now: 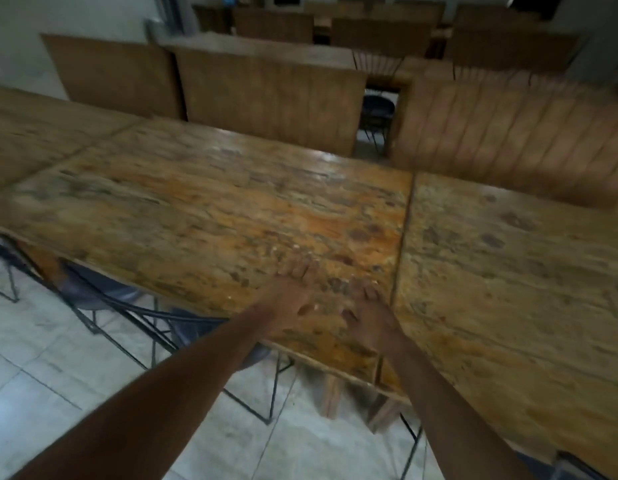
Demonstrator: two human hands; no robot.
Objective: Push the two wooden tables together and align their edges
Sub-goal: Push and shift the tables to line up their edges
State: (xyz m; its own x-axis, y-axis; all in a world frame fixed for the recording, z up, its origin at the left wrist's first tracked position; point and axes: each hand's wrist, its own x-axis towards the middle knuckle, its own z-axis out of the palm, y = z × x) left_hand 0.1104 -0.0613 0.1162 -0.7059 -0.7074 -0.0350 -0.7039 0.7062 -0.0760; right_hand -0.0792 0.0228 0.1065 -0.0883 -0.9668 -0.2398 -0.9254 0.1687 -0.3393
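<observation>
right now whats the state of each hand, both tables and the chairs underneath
left hand: open, flat on middle table
right hand: open, flat beside the seam
middle table: butted against right table, near edge set slightly back
right table: touching middle table
chairs: tucked under middle table

left table [203,209]: worn glossy wood | right table [508,271]: matt wood | floor [40,341]: smooth tile

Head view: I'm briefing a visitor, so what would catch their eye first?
Two bare hands, left hand and right hand, lie flat on the middle table near its front right corner. Just right runs the dark seam where the right table meets it, with a small gap at the near edge.
</observation>
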